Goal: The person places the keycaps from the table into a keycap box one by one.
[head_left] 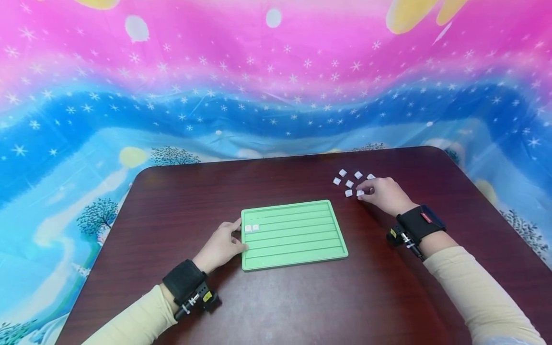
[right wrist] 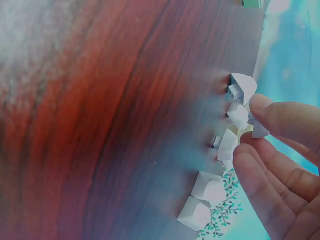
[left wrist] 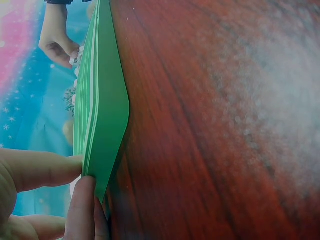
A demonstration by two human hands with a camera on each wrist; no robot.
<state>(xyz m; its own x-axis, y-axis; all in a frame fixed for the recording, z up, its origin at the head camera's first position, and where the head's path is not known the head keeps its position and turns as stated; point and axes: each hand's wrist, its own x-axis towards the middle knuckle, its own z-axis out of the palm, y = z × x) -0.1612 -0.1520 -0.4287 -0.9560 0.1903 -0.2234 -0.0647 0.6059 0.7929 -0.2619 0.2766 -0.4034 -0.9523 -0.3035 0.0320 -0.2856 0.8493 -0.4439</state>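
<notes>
Holding the green tray point(head_left: 297, 242) by its left edge at lower centre, the left hand point(head_left: 219, 246) apparently guards against sliding, while the right hand point(head_left: 385, 194), right of centre, pinches a small white block point(head_left: 360, 193) between close-set fingertips.

Head view downward; wrist views close; tabletop point(head_left: 302, 302) shared.

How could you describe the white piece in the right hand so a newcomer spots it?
On the dark table, find the green tray. Beyond its far right corner lies a cluster of white pieces, with the right hand beside it. The wanted piece is the only one pinched; its neighbours lie loose.
</notes>
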